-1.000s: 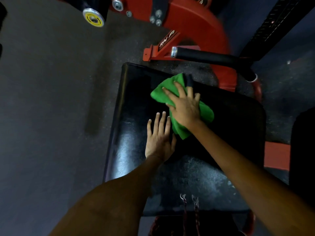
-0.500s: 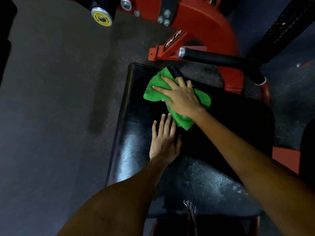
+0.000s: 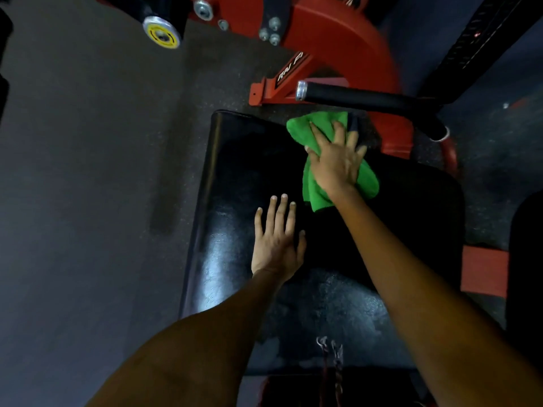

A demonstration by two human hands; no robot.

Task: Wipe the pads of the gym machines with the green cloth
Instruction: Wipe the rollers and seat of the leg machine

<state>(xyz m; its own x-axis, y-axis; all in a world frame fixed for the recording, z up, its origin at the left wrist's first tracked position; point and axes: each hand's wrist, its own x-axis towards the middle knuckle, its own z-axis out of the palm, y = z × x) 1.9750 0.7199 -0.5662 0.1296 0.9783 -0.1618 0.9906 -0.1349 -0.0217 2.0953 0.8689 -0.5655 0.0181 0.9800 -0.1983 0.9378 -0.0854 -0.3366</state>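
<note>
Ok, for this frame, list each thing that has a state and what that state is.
green cloth: bunched, pressed onto the pad's far edge under the right hand.
right hand: fingers spread, pressing on the cloth.
left hand: flat on the pad, fingers straight, holding nothing.
black pad: glossy; the near part looks speckled.
black handle bar: untouched, beyond the pad.
</note>
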